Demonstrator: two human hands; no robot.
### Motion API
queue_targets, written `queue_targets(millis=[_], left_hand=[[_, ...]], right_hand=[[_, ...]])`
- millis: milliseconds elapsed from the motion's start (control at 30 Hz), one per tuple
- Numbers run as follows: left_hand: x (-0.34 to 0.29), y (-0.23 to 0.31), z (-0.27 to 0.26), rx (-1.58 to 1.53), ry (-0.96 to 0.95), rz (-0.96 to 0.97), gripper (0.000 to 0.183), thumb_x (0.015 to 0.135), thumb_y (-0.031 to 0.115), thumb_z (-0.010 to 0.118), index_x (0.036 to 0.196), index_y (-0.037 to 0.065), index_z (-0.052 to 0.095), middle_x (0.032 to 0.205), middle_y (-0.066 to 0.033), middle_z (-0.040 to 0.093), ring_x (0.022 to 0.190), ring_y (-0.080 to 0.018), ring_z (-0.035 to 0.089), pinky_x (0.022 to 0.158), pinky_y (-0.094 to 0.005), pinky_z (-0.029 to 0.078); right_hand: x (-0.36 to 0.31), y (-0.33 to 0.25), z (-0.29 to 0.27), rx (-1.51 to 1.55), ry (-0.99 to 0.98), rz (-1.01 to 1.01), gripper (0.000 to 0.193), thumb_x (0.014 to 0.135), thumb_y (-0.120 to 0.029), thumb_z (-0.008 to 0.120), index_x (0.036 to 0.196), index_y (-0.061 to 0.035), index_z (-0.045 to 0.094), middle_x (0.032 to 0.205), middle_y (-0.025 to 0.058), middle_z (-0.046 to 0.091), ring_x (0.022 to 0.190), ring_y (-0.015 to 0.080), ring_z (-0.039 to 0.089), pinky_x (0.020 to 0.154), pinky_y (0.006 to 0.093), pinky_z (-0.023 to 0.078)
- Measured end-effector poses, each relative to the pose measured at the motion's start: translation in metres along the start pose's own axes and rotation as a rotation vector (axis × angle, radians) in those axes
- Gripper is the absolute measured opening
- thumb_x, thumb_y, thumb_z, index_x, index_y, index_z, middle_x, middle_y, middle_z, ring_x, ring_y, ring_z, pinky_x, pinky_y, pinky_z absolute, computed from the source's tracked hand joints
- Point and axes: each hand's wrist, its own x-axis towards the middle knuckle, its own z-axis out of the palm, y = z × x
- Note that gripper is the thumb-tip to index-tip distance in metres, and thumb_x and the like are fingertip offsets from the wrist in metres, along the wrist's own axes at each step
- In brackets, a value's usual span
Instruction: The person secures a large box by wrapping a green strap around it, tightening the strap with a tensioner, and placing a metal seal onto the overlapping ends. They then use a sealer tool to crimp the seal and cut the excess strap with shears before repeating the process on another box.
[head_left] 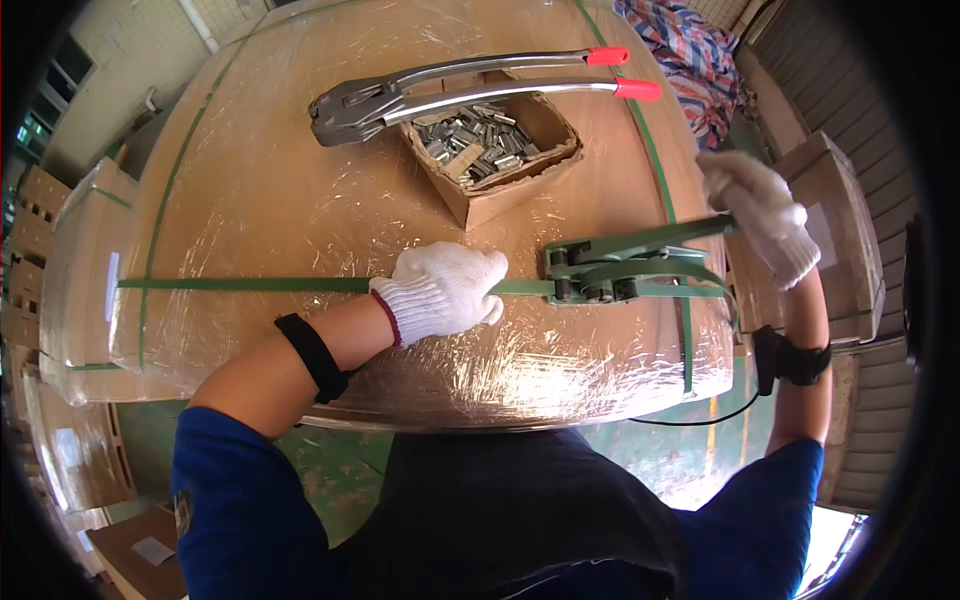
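My left hand point(440, 290), in a white knit glove, is closed on a green strap point(240, 285) that runs across the top of a film-wrapped carton load point(300, 210). To its right, a green strapping tensioner point(610, 270) sits on the same strap line, its long handle pointing right. My right hand point(765, 215), also gloved and slightly blurred, is at the handle's end with fingers stretched out, not wrapped round it. Farther back, a sealer tool with red grips point(400, 100) rests across an open cardboard box point(500, 195) of metal strapping seals point(480, 140).
Other green straps point(655, 165) cross the load front to back. Wrapped cartons stand at the left point(85, 290) and right point(835, 230). A striped woven sheet point(685, 65) is heaped at the far right. A black cable point(700, 422) hangs from my right wrist band.
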Motion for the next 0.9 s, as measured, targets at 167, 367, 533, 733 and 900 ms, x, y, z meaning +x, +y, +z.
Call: queue_targets(millis=[167, 367, 533, 733, 900], left_hand=[[-0.009, -0.009, 0.007, 0.022, 0.050, 0.048, 0.026, 0.095, 0.036, 0.062, 0.104, 0.011, 0.063, 0.084, -0.0137, 0.071, 0.083, -0.0365, 0.072, 0.068, -0.0524, 0.055], [-0.017, -0.020, 0.005, 0.047, 0.040, 0.056, 0.025, 0.095, 0.035, 0.062, 0.102, 0.011, 0.063, 0.079, -0.0119, 0.069, 0.079, -0.0360, 0.072, 0.066, -0.0536, 0.055], [-0.034, -0.031, 0.009, 0.093, 0.091, 0.069, 0.024, 0.096, 0.034, 0.062, 0.100, 0.010, 0.063, 0.078, -0.0115, 0.069, 0.076, -0.0365, 0.072, 0.066, -0.0532, 0.056], [-0.045, -0.040, 0.002, 0.052, 0.063, 0.001, 0.026, 0.098, 0.036, 0.061, 0.099, 0.010, 0.061, 0.086, -0.0109, 0.071, 0.082, -0.0369, 0.071, 0.068, -0.0529, 0.056], [-0.042, -0.037, -0.004, 0.052, -0.017, -0.072, 0.026, 0.098, 0.037, 0.061, 0.102, 0.011, 0.062, 0.092, -0.0103, 0.071, 0.089, -0.0356, 0.071, 0.072, -0.0519, 0.056]], right_hand=[[0.054, -0.115, 0.046, -0.525, -0.138, -0.788, 0.026, 0.090, -0.013, 0.067, 0.114, -0.0065, 0.073, 0.098, 0.0141, 0.072, 0.089, 0.0347, 0.070, 0.080, 0.0440, 0.056], [0.159, -0.121, 0.175, -1.064, -0.690, -0.094, 0.031, 0.089, -0.014, 0.062, 0.118, -0.0051, 0.065, 0.107, 0.0164, 0.073, 0.104, 0.0352, 0.070, 0.085, 0.0458, 0.057], [0.172, -0.081, 0.197, -0.825, -0.622, -0.224, 0.041, 0.084, -0.015, 0.065, 0.122, -0.0011, 0.064, 0.108, 0.0208, 0.072, 0.094, 0.0368, 0.073, 0.079, 0.0466, 0.058], [0.158, -0.091, 0.192, -0.692, -0.596, -0.035, 0.040, 0.080, -0.014, 0.063, 0.119, -0.0030, 0.068, 0.099, 0.0228, 0.072, 0.091, 0.0374, 0.072, 0.076, 0.0449, 0.058], [0.159, -0.096, 0.192, -0.642, -0.656, 0.095, 0.044, 0.081, -0.021, 0.067, 0.121, -0.0042, 0.068, 0.104, 0.0225, 0.072, 0.099, 0.0366, 0.071, 0.084, 0.0434, 0.058]])
